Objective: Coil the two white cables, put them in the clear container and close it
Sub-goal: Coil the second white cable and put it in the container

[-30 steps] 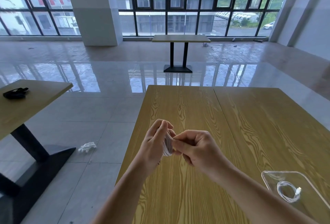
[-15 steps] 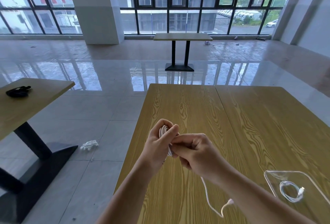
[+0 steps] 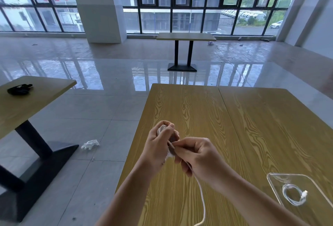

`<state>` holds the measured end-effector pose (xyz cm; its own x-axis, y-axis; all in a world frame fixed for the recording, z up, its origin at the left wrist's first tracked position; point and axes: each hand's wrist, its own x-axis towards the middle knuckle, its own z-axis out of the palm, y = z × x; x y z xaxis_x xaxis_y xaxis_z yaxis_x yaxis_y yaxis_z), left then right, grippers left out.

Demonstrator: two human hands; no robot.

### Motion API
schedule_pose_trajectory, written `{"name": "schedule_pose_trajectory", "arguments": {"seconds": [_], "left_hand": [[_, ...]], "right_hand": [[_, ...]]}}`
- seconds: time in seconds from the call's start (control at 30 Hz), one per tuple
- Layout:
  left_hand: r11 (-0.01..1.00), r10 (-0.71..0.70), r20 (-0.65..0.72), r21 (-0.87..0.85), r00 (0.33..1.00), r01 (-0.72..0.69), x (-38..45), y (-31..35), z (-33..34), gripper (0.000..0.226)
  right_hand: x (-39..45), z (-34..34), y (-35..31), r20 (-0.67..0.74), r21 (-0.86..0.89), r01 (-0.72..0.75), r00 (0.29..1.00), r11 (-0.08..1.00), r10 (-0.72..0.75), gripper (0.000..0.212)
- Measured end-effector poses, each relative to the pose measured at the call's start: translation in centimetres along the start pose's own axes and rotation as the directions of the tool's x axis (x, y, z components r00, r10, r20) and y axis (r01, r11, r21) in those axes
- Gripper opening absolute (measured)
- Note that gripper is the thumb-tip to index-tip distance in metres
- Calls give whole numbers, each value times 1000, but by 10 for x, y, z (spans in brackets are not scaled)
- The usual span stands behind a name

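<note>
Cable [image 3: 200, 188], thin, light and limp by my reading, is wound into a small coil gripped in my curled left hand [image 3: 158, 146], while my right hand [image 3: 196, 155], just beside it, pinches the loose tail hanging below, the best place to guide it.

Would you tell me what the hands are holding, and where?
Left hand grips the white cable by its coiled part; right hand pinches the loose strand beside it.
</note>
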<state>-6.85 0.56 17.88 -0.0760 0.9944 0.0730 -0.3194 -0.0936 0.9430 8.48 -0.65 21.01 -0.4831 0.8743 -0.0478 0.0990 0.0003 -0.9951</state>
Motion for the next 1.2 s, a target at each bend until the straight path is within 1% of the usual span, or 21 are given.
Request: {"name": "schedule_pose_trajectory", "arguments": {"seconds": [0.07,0.13,0.2,0.27,0.33,0.4,0.47,0.5,0.53,0.6,0.7,0.83,0.9,0.97,1.03,1.1,1.2], "left_hand": [[999,3,-83,-38,997,-6,3,4,-9,15],[997,21,-161,-76,987,-34,7,10,-20,17],[992,44,-237,-106,970,-71,12,20,-29,21],[987,62,-278,-128,958,-101,15,31,-35,24],[987,54,-258,-135,965,-91,15,37,-36,25],[994,21,-186,-99,982,-40,14,38,-32,24],[1000,-6,-85,-29,996,4,11,34,-27,23],[1000,-13,-41,8,999,13,11,32,-25,22],[999,-16,-10,42,1000,16,10,29,-24,22],[994,-27,28,104,999,24,9,25,-22,21],[981,-65,62,189,996,53,7,20,-21,21],[964,-101,19,247,995,93,6,13,-20,17],[959,-111,-17,260,994,112,6,10,-17,17],[949,-111,-38,292,993,117,5,7,-15,17],[939,-112,-50,322,992,123,4,5,-15,17],[948,-136,-43,285,990,143,4,3,-14,18],[970,-190,13,154,982,186,1,1,-11,18]], "right_hand": [[-3,-5,3,86,-69,-42,995,997,48,17],[-7,-14,7,193,-186,-79,975,979,115,17],[-12,-23,12,289,-316,-105,936,943,201,17],[-15,-28,17,353,-424,-128,888,896,294,17],[-14,-31,22,355,-524,-140,861,840,365,17],[-9,-34,25,319,-643,-105,864,758,390,18],[-2,-35,28,262,-750,-40,899,660,352,28],[1,-36,29,215,-780,-35,923,625,319,36],[4,-38,30,160,-789,-53,944,611,290,40],[9,-41,32,57,-765,-111,969,634,239,32],[13,-43,29,-68,-674,-165,985,720,161,27],[14,-43,20,-166,-559,-174,981,811,96,26],[14,-42,14,-180,-443,-150,981,884,77,25],[12,-40,9,-164,-269,-118,984,956,75,25],[10,-37,4,-142,-153,-84,988,985,62,27],[8,-34,1,-128,-103,-48,991,994,34,28],[8,-29,1,-94,-70,3,996,998,-9,29]]}}
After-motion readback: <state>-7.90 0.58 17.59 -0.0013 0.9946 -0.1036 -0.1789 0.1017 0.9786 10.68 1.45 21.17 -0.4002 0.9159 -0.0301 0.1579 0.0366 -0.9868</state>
